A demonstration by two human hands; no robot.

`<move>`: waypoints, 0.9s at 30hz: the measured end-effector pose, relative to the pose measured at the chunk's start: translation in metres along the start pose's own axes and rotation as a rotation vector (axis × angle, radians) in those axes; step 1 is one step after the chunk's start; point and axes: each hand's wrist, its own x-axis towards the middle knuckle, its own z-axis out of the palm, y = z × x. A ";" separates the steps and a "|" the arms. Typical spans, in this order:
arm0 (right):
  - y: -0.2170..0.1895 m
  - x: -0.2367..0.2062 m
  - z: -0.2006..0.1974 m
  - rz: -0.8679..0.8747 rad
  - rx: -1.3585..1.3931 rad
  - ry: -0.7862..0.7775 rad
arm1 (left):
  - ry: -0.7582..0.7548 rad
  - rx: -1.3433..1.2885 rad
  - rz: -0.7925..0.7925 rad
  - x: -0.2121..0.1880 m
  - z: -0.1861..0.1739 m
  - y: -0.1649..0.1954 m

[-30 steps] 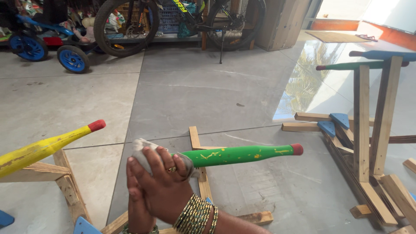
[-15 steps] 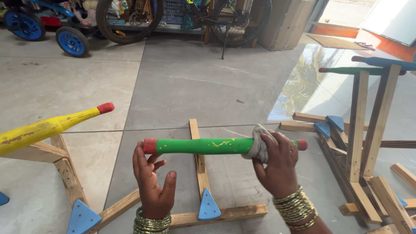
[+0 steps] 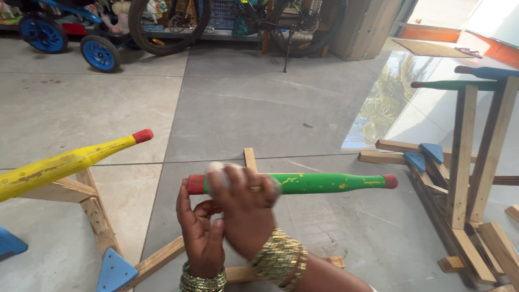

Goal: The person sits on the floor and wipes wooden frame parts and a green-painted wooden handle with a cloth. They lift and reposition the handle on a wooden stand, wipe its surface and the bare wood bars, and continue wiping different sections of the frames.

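A green wooden stick (image 3: pixel 324 183) with red ends lies level in front of me, above a low wooden frame (image 3: pixel 250 159) on the floor. My left hand (image 3: pixel 200 238) supports its left red end, thumb up beside it. My right hand (image 3: pixel 243 211) is closed around the stick near that end, pressing a white cloth (image 3: pixel 219 167) onto it. The two hands touch. Gold bangles sit on both wrists.
A yellow stick (image 3: pixel 65 162) with a red tip rests on a wooden stand (image 3: pixel 92 211) with blue corner pieces (image 3: pixel 111 270) at the left. At the right, a taller stand (image 3: pixel 465 157) carries a green stick (image 3: pixel 459 85) and a blue stick (image 3: pixel 486 72). Bicycles (image 3: pixel 162 21) and a blue-wheeled toy (image 3: pixel 100 52) stand at the back.
My right hand with the cloth slid along the green stick from its right end to the left part, next to my left hand. The stick stayed level.
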 end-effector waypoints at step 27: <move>-0.024 0.072 -0.017 0.057 -0.063 -0.584 | 0.034 -0.306 -0.150 0.005 -0.014 0.013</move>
